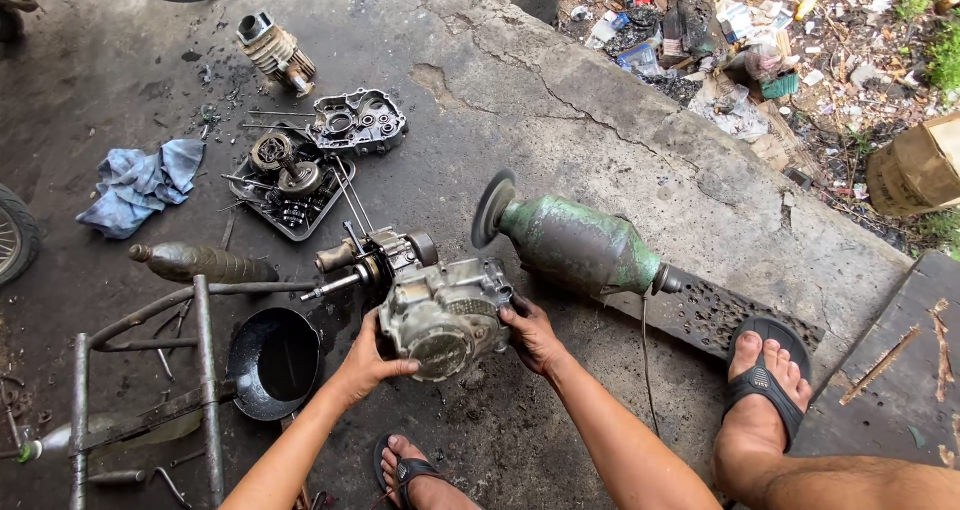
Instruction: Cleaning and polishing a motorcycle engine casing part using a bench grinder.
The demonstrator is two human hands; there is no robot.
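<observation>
Cracked, oil-stained concrete floor (pixel 520 80). Your left hand (pixel 368 362) and right hand (pixel 531 336) grip opposite sides of the grimy grey metal engine block (pixel 443 312), scene centre. Black round pan (pixel 272 362) just left; green angle grinder (pixel 572 242) right, beyond it.

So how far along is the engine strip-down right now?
Already off: a finned cylinder, a crankcase cover, and gears in the tray. In hand: left hand and right hand grip the engine block from both sides on the concrete floor. Left: the block looks closed, shafts protruding. A green angle grinder lies beside it, untouched.
</observation>
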